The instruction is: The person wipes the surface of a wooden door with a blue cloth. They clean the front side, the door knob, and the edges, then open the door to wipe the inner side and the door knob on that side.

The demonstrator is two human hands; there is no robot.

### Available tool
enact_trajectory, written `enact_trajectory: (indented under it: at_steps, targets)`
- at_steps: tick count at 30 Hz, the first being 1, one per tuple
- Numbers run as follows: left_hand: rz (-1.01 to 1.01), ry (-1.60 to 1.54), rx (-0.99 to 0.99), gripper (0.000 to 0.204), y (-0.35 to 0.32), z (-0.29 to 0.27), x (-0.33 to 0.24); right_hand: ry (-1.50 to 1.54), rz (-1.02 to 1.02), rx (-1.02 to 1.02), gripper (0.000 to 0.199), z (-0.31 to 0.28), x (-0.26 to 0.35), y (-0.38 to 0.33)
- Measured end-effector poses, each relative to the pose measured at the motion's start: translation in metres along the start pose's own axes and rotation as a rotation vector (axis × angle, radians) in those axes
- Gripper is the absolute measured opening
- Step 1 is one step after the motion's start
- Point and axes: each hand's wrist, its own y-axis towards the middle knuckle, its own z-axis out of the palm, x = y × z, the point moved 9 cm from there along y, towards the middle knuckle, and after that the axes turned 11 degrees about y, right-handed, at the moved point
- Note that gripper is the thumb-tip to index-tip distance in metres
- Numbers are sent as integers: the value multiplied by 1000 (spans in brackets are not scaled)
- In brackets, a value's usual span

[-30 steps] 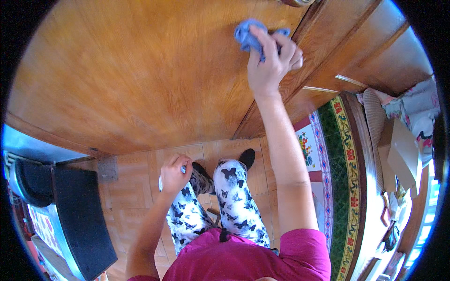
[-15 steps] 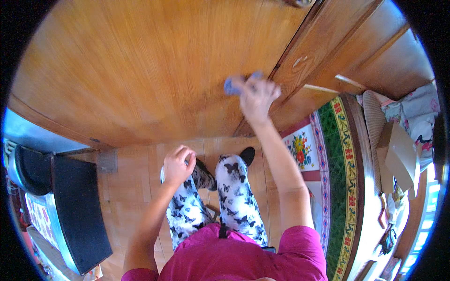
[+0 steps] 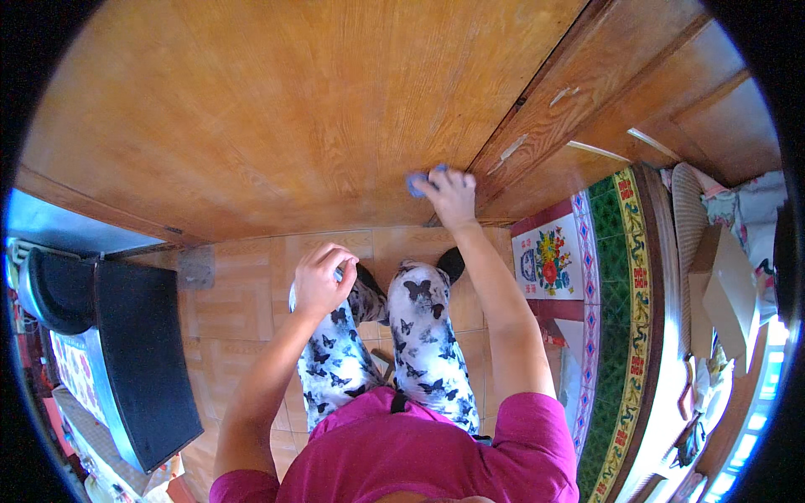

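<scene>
wooden door: a wide varnished wooden door [image 3: 277, 117] fills the upper part of the view, its grain running in long streaks; its lower edge sits just above the floor.
side panels: to the right of the door stand narrower wooden panels [image 3: 604, 92] with small pale marks on them.
floor: a parquet floor [image 3: 243, 277] of light brown blocks shows below the door, with the person's patterned trousers and dark shoes over it.
dark furniture: a black boxy piece [image 3: 134, 352] stands at the left on the floor, well apart from both hands.
tiled strip: a green and red patterned tile strip [image 3: 620, 277] runs down the right side.
right hand: the right hand [image 3: 451, 194] is stretched forward, low on the door near its right edge; its grip is closed over the blue cloth and presses it flat against the wood.
blue cloth: the small blue cloth [image 3: 417, 181] peeks out at the left of the fingers, touching the door.
left hand: the left hand [image 3: 323, 278] hangs over the legs, fingers curled into a closed grip around a small pale object that is mostly hidden.
</scene>
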Motion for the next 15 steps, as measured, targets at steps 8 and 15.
enact_trajectory:
  at_steps: [8, 15]
  targets:
    - [-87, -24, 20, 3, -12, 5, 18, -93, 52, -502, 38, -131, -17, 80]
    - [-35, 12, 17, 3, -7, -4, 13, -23, 35, -843, 40, -154, -35, 103]
